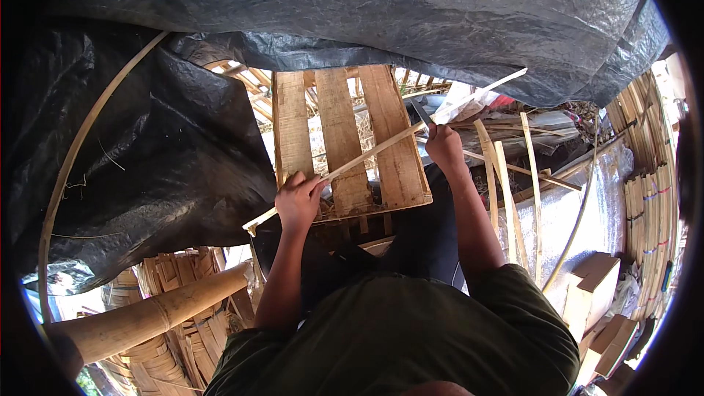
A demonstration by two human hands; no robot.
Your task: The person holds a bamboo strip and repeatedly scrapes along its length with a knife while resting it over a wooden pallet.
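Observation:
A long, pale bamboo strip (374, 152) runs slantwise over a slatted wooden stand (295, 128), its far end up at the right. Toward its lower left end, my left hand (297, 204) is closed around the strip. My right hand (445, 148) grips a knife (420, 111) whose dark blade lies across the strip; the handle is hidden in my fist. The strip's lower left end sticks out past my left hand, over the stand's near edge.
Black tarpaulin (455, 15) hangs across the far side and down the left. A thick bamboo pole (165, 312) lies at the lower left beside woven bamboo. Loose strips (533, 191) stand at my right, near bundled slats (649, 213) and a cardboard box (592, 286).

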